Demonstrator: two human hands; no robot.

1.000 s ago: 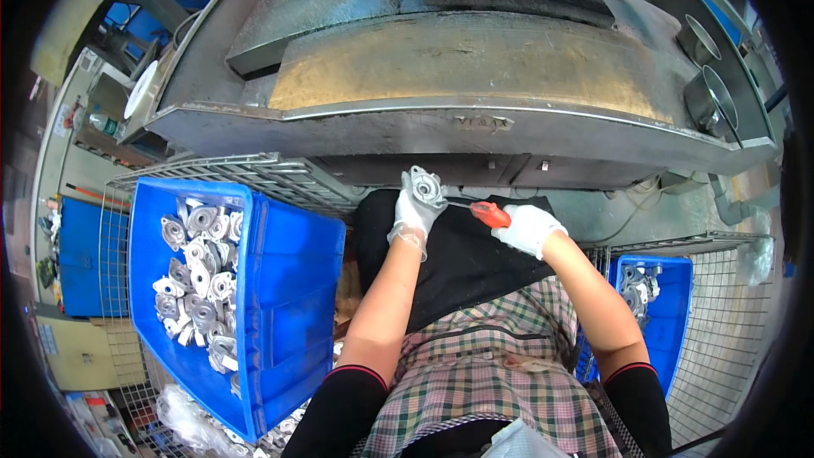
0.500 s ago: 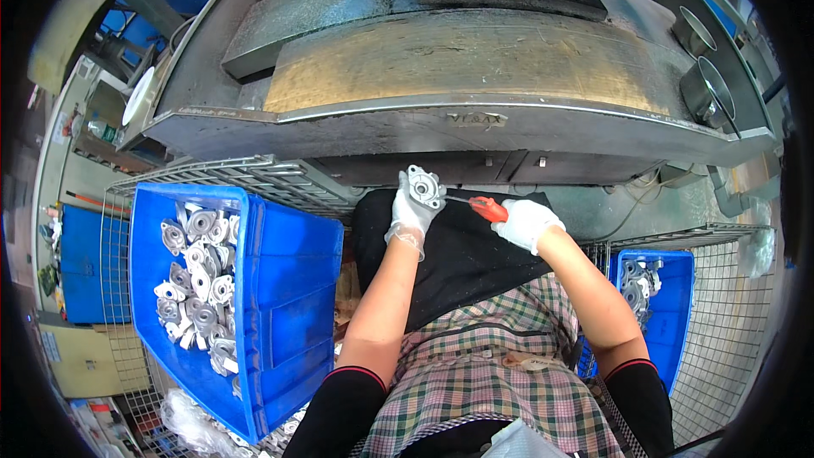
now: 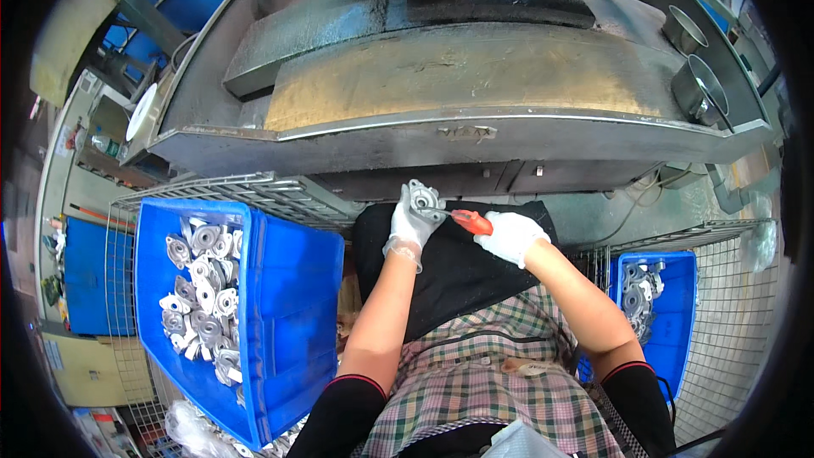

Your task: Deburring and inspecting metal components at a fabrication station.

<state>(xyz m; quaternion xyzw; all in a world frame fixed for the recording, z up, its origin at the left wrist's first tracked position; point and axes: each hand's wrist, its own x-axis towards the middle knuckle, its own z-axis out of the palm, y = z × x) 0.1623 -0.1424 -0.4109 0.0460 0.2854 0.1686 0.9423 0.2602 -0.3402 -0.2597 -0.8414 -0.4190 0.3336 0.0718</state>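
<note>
My left hand, in a white glove, holds up a silver cast-metal part with a round opening and a flanged outline. Over my lap, to the right of it, my gloved right hand is closed round a red-handled hand tool with a thin metal shaft. The shaft reaches left to the part's right edge. The glove and part hide its tip, so the kind of tool is unclear. Many similar castings lie heaped in the blue bin on my left.
Ahead stands a metal machine bench with a raised front lip. Two metal pots sit at its right end. A smaller blue bin of castings is on my right, beside wire mesh. A wire cage borders the left bin.
My right hand has shifted left with the tool, bringing its red handle closer to the casting. The part has tilted a little in my left hand. The view has tipped slightly upward.
</note>
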